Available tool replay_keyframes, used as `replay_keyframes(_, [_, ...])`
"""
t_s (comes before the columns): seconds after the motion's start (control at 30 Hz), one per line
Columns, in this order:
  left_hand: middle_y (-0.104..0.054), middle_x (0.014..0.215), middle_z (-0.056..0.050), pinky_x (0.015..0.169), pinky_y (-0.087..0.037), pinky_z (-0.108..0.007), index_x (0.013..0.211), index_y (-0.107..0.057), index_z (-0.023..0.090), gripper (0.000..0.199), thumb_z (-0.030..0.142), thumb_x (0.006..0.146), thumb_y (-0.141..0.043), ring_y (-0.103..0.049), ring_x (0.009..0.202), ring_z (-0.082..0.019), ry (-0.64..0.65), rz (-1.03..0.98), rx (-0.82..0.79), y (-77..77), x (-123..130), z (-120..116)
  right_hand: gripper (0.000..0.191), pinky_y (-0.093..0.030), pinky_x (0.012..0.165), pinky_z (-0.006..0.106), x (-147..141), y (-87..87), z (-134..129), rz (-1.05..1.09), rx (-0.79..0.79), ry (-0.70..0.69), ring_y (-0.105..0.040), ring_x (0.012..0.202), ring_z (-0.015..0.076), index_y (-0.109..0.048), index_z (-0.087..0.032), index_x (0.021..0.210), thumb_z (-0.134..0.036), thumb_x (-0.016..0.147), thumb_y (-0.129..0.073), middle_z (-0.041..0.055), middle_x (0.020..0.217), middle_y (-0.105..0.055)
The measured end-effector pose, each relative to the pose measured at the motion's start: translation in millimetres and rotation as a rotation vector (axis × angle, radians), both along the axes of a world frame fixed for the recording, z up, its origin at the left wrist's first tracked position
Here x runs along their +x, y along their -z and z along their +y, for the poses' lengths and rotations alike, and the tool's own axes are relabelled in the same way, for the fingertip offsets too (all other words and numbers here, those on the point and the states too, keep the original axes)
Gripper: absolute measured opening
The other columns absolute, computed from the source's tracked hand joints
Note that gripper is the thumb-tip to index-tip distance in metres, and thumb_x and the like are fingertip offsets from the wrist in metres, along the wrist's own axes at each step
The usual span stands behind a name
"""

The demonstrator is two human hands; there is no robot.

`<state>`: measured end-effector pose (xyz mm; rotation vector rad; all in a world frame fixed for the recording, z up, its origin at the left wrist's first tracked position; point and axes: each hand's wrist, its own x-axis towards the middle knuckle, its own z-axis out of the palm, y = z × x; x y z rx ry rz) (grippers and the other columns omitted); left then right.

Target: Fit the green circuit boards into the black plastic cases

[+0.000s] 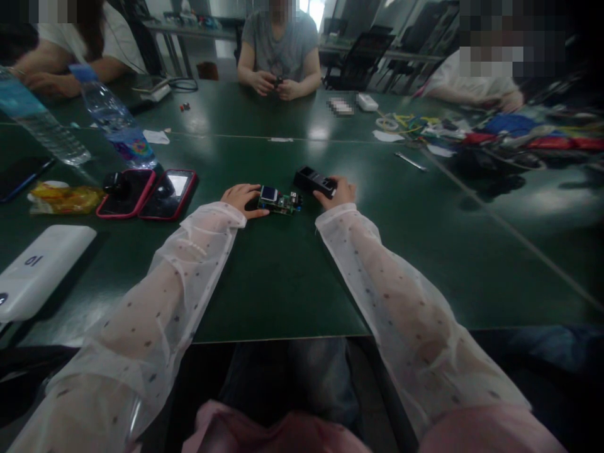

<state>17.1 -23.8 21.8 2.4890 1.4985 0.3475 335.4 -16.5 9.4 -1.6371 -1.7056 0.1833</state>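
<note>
Head view: left hand holds the left end of a circuit board, lying crosswise at the table, between parted thumb and fingers. Right hand, fingers curled, grips the black case just beyond.

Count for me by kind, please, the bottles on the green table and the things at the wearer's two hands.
Bottles: 2
Circuit board, at the left hand: 1
Black case, at the right hand: 1
Total: 4
</note>
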Motion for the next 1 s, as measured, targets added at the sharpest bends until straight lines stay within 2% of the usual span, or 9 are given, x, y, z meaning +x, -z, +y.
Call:
replay_keyframes(0.17, [-0.044, 0.160, -0.010, 0.122, -0.028, -0.056, 0.140, -0.059, 0.022, 0.076, 0.073, 0.084, -0.054, -0.036, 0.148, -0.037, -0.001, 0.020, -0.019, -4.1, 1.0, -2.2, 0.058, -0.041, 0.111, 0.059, -4.5, -4.5, -1.9, -0.005, -0.011, 0.012, -0.047, 0.130, 0.0396, -0.055, -0.017, 0.128, -0.041, 0.078, -0.072, 0.0180, 0.125, -0.060])
replay_keyframes(0.3, [-0.043, 0.161, -0.010, 0.122, -0.027, -0.057, 0.141, -0.057, 0.023, 0.076, 0.074, 0.084, -0.053, -0.035, 0.149, -0.037, 0.001, 0.026, -0.038, -6.2, 0.6, -3.0, 0.059, -0.043, 0.108, 0.058, -11.1, -13.6, -9.6, 0.035, 0.043, -0.038, -0.049, 0.129, 0.0384, -0.052, -0.021, 0.133, -0.046, 0.082, -0.067, 0.0167, 0.130, -0.058])
replay_keyframes(0.43, [-0.043, 0.161, -0.008, 0.122, -0.028, -0.058, 0.140, -0.057, 0.026, 0.077, 0.078, 0.084, -0.050, -0.036, 0.148, -0.037, 0.010, 0.029, -0.024, -5.7, -0.1, -1.4, 0.062, -0.047, 0.104, 0.055, -19.4, -17.9, -14.7, 0.106, 0.095, -0.130, -0.052, 0.126, 0.0350, -0.050, -0.027, 0.134, -0.056, 0.082, -0.064, 0.0127, 0.130, -0.058])
replay_keyframes(0.67, [-0.044, 0.161, -0.008, 0.123, -0.027, -0.056, 0.141, -0.058, 0.025, 0.076, 0.075, 0.084, -0.053, -0.036, 0.148, -0.037, -0.005, 0.035, -0.018, -2.3, -0.2, -0.3, 0.068, -0.050, 0.097, 0.052, -27.5, -10.5, -10.0, 0.210, 0.082, -0.359, -0.058, 0.116, 0.0315, -0.053, -0.032, 0.131, -0.072, 0.077, -0.064, 0.0088, 0.123, -0.061])
replay_keyframes(0.8, [-0.047, 0.159, -0.006, 0.123, -0.027, -0.053, 0.140, -0.059, 0.029, 0.072, 0.073, 0.083, -0.055, -0.037, 0.148, -0.036, -0.029, 0.006, 0.017, 3.4, -0.2, 0.5, 0.065, -0.049, 0.099, 0.053, -32.2, -11.7, -17.0, 0.200, 0.079, -0.456, -0.057, 0.118, 0.0318, -0.054, -0.032, 0.129, -0.070, 0.078, -0.067, 0.0089, 0.123, -0.061])
replay_keyframes(1.0, [-0.051, 0.155, -0.009, 0.122, -0.028, -0.052, 0.139, -0.061, 0.024, 0.076, 0.074, 0.081, -0.056, -0.040, 0.146, -0.037, -0.043, -0.014, 0.038, 6.5, -0.3, 0.0, 0.061, -0.050, 0.099, 0.053, -40.7, -14.5, -27.7, 0.144, 0.041, -0.479, -0.057, 0.117, 0.0320, -0.055, -0.030, 0.130, -0.059, 0.079, -0.071, 0.0106, 0.126, -0.059])
